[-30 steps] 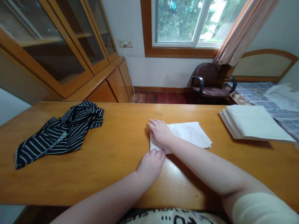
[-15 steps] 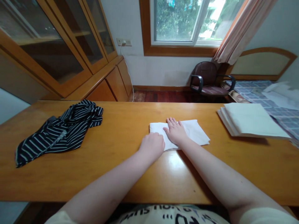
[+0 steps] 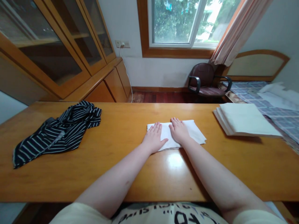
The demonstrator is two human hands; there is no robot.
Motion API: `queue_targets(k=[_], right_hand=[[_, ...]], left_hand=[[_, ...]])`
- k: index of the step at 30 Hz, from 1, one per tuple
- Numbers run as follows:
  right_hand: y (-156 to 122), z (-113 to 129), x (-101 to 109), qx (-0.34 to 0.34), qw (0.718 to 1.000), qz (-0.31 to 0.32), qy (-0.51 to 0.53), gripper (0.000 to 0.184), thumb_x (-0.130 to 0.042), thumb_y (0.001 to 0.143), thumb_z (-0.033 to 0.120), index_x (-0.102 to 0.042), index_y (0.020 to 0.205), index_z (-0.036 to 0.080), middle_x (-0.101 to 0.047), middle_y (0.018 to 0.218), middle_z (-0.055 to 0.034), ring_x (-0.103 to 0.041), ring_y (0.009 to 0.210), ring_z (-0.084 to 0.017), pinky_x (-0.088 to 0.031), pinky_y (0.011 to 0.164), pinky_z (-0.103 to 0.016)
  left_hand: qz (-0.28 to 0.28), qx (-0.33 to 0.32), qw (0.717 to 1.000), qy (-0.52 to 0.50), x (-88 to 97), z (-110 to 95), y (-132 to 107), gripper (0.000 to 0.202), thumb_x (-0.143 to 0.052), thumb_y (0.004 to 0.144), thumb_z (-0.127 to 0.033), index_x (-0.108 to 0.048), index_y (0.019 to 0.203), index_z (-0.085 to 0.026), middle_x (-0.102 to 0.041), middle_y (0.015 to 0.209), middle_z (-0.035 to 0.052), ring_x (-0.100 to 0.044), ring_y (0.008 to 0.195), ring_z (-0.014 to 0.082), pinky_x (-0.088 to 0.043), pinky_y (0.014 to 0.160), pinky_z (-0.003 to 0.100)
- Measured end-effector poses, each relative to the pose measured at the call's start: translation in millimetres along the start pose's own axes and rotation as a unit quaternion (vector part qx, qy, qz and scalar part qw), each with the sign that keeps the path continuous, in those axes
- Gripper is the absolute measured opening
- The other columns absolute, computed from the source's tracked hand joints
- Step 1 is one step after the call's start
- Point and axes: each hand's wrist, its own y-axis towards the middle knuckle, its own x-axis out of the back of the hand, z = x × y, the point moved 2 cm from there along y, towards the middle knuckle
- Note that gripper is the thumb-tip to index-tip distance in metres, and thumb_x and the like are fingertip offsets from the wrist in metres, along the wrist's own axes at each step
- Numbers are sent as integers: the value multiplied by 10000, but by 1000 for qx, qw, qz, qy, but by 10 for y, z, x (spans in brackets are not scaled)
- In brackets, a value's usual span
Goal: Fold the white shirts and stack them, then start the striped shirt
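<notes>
Both hands lie flat and palm-down with fingers spread, not gripping, side by side and just apart. The left hand [image 3: 154,138] rests on the near left part of a folded white cloth [image 3: 195,133], and the right hand [image 3: 178,130] presses its middle. The cloth lies on a wooden table [image 3: 116,177]. Left of the hands sits a crumpled navy striped garment [image 3: 56,133]; to their right, a stack of folded white cloths [image 3: 245,119].

Long wooden table [image 3: 70,183], glossy orange-brown top: navy & white striped cloth [image 3: 56,135] crumpled at L end, folded white cloth [image 3: 195,130] flat approx. mid, stack of folded white cloths [image 3: 245,119] at R, near far edge, all well apart.
</notes>
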Motion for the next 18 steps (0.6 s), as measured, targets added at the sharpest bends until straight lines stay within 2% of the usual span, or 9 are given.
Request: queue_targets(k=[2,4,6,8,12,14,16,17,18], right_hand=[[-46,-212,73,-55,998,-6,-29,580,-312,958,403,-343,1446,90,-313,1515,-149,-236,1410,-270,-159,1129,-444],[-125,-461,180,-142,989,-18,-44,666,-390,915,478,-337,1442,75,-310,1502,-208,-281,1381,-335,-224,1091,-491],[-220,-706,287,-235,971,-22,-28,736,-435,876,528,-370,1407,22,-427,1396,-281,-420,1283,-375,-332,1018,-483],[-294,-897,365,-273,962,-23,1,726,-468,852,534,-435,1353,10,-528,1279,-292,-499,1204,-373,-384,967,-461],[-351,-1072,445,-285,956,-18,65,683,-543,812,509,-503,1294,28,-592,1195,-257,-565,1126,-332,-431,915,-401],[-372,-1014,508,-284,956,-50,51,669,-566,803,490,-508,1288,32,-581,1208,-256,-545,1144,-347,-415,938,-432],[-416,-815,590,-233,964,-117,47,594,-546,830,442,-510,1290,68,-561,1248,-238,-506,1188,-343,-383,981,-464],[-450,-667,619,-180,971,-143,67,535,-515,855,412,-514,1288,96,-556,1268,-214,-497,1203,-323,-375,999,-460],[-489,-494,625,-109,977,-143,111,488,-482,878,389,-518,1286,123,-564,1274,-185,-511,1193,-289,-386,1002,-433]], left_hand=[[1,3,1000,-1,-8,5,7,822,-402,867,-569,-250,1459,-19,-220,1538,200,-175,1433,274,-144,1158,421],[3,2,1000,-4,-13,2,7,823,-397,870,-566,-245,1459,-12,-213,1539,202,-169,1434,276,-144,1159,424],[6,0,1000,-8,-2,-6,-2,819,-394,873,-563,-248,1458,-9,-212,1539,202,-172,1433,277,-144,1159,425],[5,-1,1000,-15,30,-13,-19,804,-392,878,-557,-265,1453,-9,-229,1532,209,-188,1428,284,-150,1156,433],[-27,7,999,-25,151,14,-74,669,-368,908,-514,-350,1433,-100,-319,1508,178,-237,1412,297,-170,1141,478],[-54,63,996,-19,222,76,-106,617,-360,917,-493,-378,1423,-141,-324,1509,170,-261,1401,309,-222,1117,488],[-72,159,985,3,289,159,-142,643,-378,907,-495,-373,1423,-111,-302,1506,215,-261,1393,352,-265,1084,508],[-78,201,976,19,320,192,-161,672,-396,898,-499,-366,1423,-80,-300,1497,243,-248,1392,378,-265,1077,524],[-81,230,969,33,347,215,-178,695,-411,891,-498,-361,1420,-51,-321,1478,266,-239,1389,399,-253,1076,540]])
